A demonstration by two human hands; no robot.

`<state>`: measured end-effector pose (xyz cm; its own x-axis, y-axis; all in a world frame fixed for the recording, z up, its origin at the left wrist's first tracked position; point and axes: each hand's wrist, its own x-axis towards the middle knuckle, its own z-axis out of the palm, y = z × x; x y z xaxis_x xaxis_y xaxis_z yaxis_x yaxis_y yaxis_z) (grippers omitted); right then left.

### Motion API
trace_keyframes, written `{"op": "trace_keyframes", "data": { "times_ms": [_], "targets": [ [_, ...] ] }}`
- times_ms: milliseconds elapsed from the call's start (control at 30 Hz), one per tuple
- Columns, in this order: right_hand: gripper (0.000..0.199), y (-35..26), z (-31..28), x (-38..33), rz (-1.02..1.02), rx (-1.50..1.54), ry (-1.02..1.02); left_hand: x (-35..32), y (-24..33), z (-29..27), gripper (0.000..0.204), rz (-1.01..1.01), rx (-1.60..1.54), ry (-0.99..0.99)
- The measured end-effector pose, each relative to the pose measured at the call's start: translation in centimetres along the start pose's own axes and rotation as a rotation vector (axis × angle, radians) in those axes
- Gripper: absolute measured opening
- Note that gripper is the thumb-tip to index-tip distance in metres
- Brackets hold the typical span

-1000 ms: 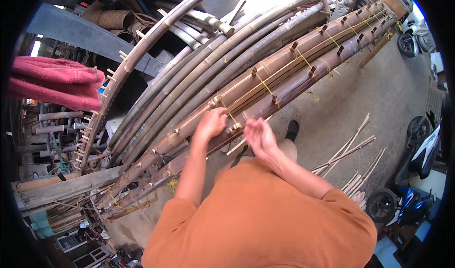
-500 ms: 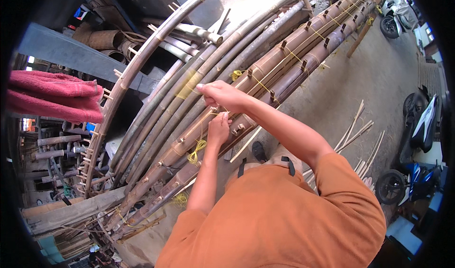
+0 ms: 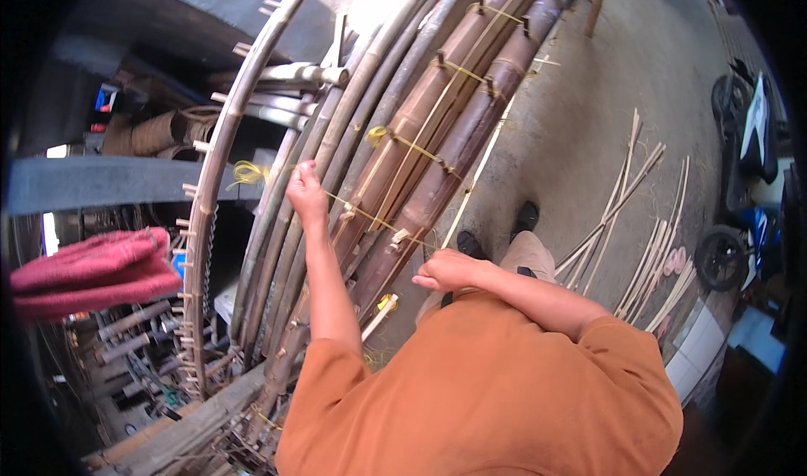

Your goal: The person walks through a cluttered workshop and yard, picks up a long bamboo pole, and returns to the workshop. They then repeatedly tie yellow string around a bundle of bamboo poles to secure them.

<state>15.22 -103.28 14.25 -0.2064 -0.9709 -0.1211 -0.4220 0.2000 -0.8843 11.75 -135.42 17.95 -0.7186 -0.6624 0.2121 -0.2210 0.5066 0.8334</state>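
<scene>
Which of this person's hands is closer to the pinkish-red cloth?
The left. The left hand is to the right of the pinkish-red cloth and a little higher in the picture; the right hand is much farther right.

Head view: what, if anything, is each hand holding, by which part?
Left hand: the yellow string, gripped between its loose bundle and the stretch crossing the bamboo poles. Right hand: near the string; whether it holds any cannot be told.
</scene>
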Motion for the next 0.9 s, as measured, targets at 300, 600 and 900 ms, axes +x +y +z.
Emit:
{"op": "trace_keyframes", "data": {
  "times_ms": [300, 600, 900],
  "targets": [
    [0.024, 7.5, -2.3, -9.5, 0.022, 0.375, 0.698, 5.6, 2.9, 3.5, 0.048, 0.043, 1.033, -0.61],
    [0.02, 44.1, 4.6, -33.1, 0.926, 0.731, 1.344, -21.6, 24.9, 42.8, 0.029, 0.34, 0.237, -0.934],
    [0.018, 79.0, 16.7, -53.8, 1.796, 0.759, 1.328, -57.1, 6.3, 59.3, 0.067, 0.2, 0.648, -1.989]
  ]
}}
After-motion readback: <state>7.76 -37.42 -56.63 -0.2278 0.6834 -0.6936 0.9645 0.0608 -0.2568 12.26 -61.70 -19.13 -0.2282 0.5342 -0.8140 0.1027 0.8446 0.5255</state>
